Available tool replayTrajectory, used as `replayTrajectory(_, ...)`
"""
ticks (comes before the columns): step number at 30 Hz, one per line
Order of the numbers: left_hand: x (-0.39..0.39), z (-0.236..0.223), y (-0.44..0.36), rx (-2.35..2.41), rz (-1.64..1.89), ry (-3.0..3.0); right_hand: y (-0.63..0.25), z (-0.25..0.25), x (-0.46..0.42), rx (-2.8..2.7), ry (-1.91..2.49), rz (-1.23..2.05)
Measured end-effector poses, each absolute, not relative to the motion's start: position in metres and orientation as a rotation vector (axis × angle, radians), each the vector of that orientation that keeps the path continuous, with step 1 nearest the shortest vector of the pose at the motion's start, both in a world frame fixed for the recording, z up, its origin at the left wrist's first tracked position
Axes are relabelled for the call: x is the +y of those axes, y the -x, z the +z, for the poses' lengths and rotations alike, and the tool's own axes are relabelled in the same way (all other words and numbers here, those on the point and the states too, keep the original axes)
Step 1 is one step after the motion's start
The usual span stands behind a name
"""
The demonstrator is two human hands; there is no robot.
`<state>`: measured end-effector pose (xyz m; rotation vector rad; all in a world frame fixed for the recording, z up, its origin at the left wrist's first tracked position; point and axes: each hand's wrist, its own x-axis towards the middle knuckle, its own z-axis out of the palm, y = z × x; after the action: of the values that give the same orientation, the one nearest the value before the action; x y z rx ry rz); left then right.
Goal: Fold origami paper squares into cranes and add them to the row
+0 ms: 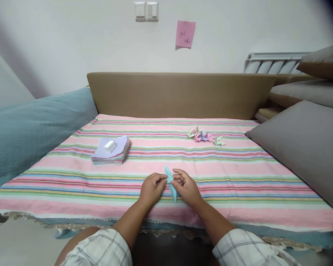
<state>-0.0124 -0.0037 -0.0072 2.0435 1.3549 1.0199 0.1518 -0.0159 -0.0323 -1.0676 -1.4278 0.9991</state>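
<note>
A light blue folded paper (172, 192), long and narrow with pointed ends, is held between my two hands above the striped cloth. My left hand (152, 188) pinches its left side near the middle with thumb and fingertips. On the other side my right hand (188, 187) grips it between thumb and fingers, the index finger arched above. The fingertips hide part of the paper's middle. Farther back on the right lies a cluster of small folded paper cranes (202, 136) in green, pink and purple.
On the left a stack of coloured paper sheets (112, 151) carries a small white block (110, 146). A pink and multicoloured striped cloth (144, 127) covers the seat. Grey cushions (305, 147) border the right, a blue-covered armrest (41, 129) the left, and a brown backrest (180, 94) the rear.
</note>
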Motion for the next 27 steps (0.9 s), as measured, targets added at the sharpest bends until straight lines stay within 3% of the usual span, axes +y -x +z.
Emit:
replayTrajectory(12, -0.002, -0.006, 0.006, 1.037, 1.103, -1.268, -0.151, -0.028, -0.025, -1.521, 0.964, 0.823)
replayTrajectory(19, -0.003, -0.006, 0.009, 0.975, 1.039, -1.301, -0.147, -0.026, -0.017, -1.207, 0.912, 1.171)
replayTrajectory(27, -0.004, -0.008, 0.009, 0.992, 0.989, -1.347, -0.152, -0.022, -0.013, -1.161, 0.989, 1.285)
